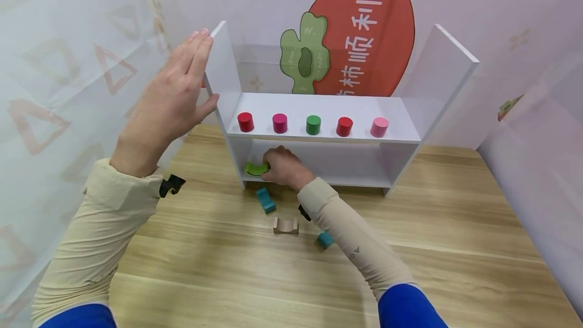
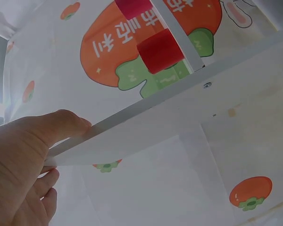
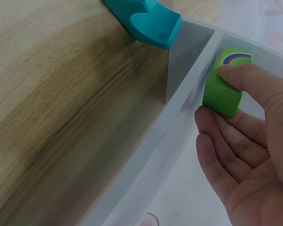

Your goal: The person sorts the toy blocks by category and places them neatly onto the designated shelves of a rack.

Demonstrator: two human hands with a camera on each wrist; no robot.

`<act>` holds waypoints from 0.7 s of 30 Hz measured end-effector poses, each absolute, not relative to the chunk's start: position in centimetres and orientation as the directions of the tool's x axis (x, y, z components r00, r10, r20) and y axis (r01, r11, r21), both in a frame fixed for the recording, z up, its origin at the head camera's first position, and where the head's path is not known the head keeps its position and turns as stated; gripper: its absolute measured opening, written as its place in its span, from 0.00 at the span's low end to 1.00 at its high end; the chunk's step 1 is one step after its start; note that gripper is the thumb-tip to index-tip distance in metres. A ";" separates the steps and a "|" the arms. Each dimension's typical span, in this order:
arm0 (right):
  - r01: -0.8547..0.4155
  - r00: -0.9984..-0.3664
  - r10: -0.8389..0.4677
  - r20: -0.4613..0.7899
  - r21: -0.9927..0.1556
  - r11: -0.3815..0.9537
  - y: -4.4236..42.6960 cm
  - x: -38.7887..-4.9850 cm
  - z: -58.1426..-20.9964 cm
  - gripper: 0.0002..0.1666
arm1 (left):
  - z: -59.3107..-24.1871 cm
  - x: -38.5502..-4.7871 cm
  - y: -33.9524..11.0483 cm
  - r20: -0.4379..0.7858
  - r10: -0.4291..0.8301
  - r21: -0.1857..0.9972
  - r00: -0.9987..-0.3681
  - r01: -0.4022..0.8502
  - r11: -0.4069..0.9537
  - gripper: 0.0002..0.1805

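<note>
A white shelf unit (image 1: 319,139) stands at the back of the table, with tall side panels. My left hand (image 1: 170,90) holds the front edge of its left side panel (image 2: 146,106), the thumb on one face and the fingers on the other. In the lower compartment, my right hand (image 1: 287,167) pinches a green arched block (image 3: 221,96) between thumb and fingers. This block, printed with a small rainbow, is at the compartment's left end. Part of it is hidden by the thumb.
Red, magenta, green and pink cylinders (image 1: 313,125) stand in a row on the upper shelf. On the wooden table (image 1: 218,267) in front lie a teal curved block (image 1: 266,200), a bare-wood curved block (image 1: 286,226) and another teal block (image 1: 325,239), partly under my right forearm.
</note>
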State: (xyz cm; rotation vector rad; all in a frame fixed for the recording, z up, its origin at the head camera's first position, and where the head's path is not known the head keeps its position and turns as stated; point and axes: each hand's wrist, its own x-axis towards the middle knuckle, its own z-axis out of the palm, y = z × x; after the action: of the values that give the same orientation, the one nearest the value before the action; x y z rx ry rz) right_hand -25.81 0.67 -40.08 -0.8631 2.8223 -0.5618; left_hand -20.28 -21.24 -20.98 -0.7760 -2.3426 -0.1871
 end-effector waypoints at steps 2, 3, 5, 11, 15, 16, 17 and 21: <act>-0.512 -0.826 -0.563 -0.024 -0.382 0.769 0.6 -25.9 -40.2 0.08 | -21.0 -20.3 -21.2 0.628 0.481 -0.062 -0.612 0.577 0.814 0.48; -0.512 -0.826 -0.563 -0.026 -0.380 0.770 0.6 -25.9 -40.3 0.09 | -21.0 -20.3 -21.2 0.628 0.480 -0.059 -0.613 0.578 0.814 0.48; -0.511 -0.827 -0.561 -0.030 -0.377 0.773 0.6 -26.0 -40.4 0.09 | -21.0 -20.3 -21.2 0.629 0.480 -0.059 -0.611 0.579 0.813 0.48; -0.508 -0.826 -0.563 -0.040 -0.382 0.772 0.5 -26.1 -40.5 0.10 | -21.1 -20.4 -21.1 0.639 0.483 -0.059 -0.599 0.587 0.807 0.48; -0.517 -0.818 -0.573 -0.046 -0.379 0.768 0.6 -25.9 -40.2 0.10 | -21.1 -20.4 -21.2 0.638 0.480 -0.057 -0.602 0.585 0.809 0.48; -0.521 -0.816 -0.576 -0.043 -0.374 0.767 0.6 -25.9 -40.1 0.11 | -21.1 -20.4 -21.2 0.637 0.480 -0.057 -0.603 0.584 0.810 0.48; -0.529 -0.814 -0.579 -0.034 -0.368 0.765 0.7 -25.8 -39.9 0.11 | -21.1 -20.4 -21.2 0.636 0.480 -0.057 -0.604 0.583 0.810 0.48; -0.574 -0.797 -0.604 0.022 -0.342 0.744 1.3 -25.2 -38.8 0.15 | -21.1 -20.3 -21.3 0.632 0.481 -0.060 -0.608 0.580 0.812 0.49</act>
State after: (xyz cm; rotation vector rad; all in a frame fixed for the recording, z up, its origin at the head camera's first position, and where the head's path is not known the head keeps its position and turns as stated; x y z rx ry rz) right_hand -25.19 1.31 -38.83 -0.9641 2.8491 -0.5127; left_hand -20.30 -21.30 -21.11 -0.7767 -2.3385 -0.1980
